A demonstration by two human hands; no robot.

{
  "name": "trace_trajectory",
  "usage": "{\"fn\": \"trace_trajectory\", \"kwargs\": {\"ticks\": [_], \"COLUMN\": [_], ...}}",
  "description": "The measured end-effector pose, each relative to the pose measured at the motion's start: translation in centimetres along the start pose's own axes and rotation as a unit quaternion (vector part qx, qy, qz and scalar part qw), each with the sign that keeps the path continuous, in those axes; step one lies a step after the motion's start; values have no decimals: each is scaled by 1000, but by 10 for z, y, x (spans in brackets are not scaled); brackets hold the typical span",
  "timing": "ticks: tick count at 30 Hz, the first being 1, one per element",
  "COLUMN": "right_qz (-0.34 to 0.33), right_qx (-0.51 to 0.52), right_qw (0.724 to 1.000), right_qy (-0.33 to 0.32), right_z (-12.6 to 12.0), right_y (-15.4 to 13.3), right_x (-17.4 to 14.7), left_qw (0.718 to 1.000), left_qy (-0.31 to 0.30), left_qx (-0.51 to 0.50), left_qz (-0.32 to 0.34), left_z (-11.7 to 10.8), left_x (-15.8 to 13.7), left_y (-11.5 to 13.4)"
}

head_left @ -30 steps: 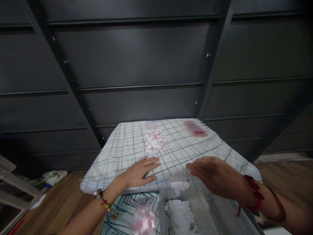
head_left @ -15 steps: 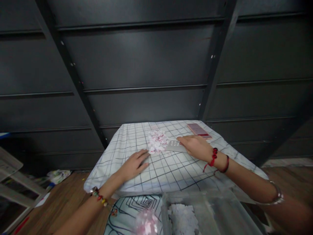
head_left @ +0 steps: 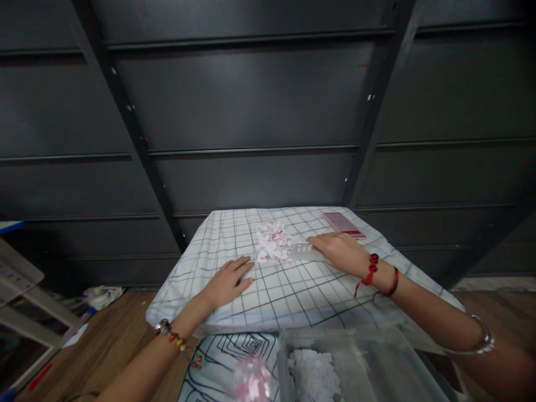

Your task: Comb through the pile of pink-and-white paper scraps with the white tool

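Grey perforated plate (head_left: 300,253), perhaps plastic, pinched by the right hand (head_left: 342,253), adjoins flaky scraps (head_left: 272,241); left hand (head_left: 227,283) splayed.

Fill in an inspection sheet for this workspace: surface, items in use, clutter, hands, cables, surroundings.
Surface: white cloth with dark grid lines.
Items in use: pale grey flat plate, at a heap of small white-and-pink flakes; translucent rectangular plastic box holding whitish pieces.
Clutter: pink rectangular phone, far right; shiny pink bundle beside the box.
Grip: left hand rests palm down on the cloth; right hand holds the plate.
Cables: nothing seen.
Surroundings: dark grey panelled wall; brown wood-look floor.
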State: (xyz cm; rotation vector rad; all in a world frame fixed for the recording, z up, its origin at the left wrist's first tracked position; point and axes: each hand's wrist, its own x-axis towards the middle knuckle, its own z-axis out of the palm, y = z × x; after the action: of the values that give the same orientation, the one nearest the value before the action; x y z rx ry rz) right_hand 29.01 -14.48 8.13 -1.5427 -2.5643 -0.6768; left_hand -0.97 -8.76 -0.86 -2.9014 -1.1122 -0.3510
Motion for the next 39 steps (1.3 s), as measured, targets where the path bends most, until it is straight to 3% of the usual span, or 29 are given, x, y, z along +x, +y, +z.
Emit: {"fn": "trace_trajectory", "kwargs": {"ticks": [6, 20, 27, 39], "right_qz": [5, 14, 56, 70], "right_qx": [6, 7, -13, -18], "right_qw": [1000, 1000, 998, 997], "right_qy": [22, -2, -17, -33], "right_z": [-1, 12, 12, 14], "right_y": [3, 4, 9, 9], "right_x": [1, 8, 5, 26], "left_qw": [1000, 1000, 1000, 1000], "left_qy": [0, 2, 5, 4], "left_qx": [-3, -14, -10, -11], "left_qz": [-7, -22, -20, -25], "left_z": [0, -1, 0, -1], "left_x": [-1, 0, 0, 1], "left_y": [1, 2, 1, 3]}}
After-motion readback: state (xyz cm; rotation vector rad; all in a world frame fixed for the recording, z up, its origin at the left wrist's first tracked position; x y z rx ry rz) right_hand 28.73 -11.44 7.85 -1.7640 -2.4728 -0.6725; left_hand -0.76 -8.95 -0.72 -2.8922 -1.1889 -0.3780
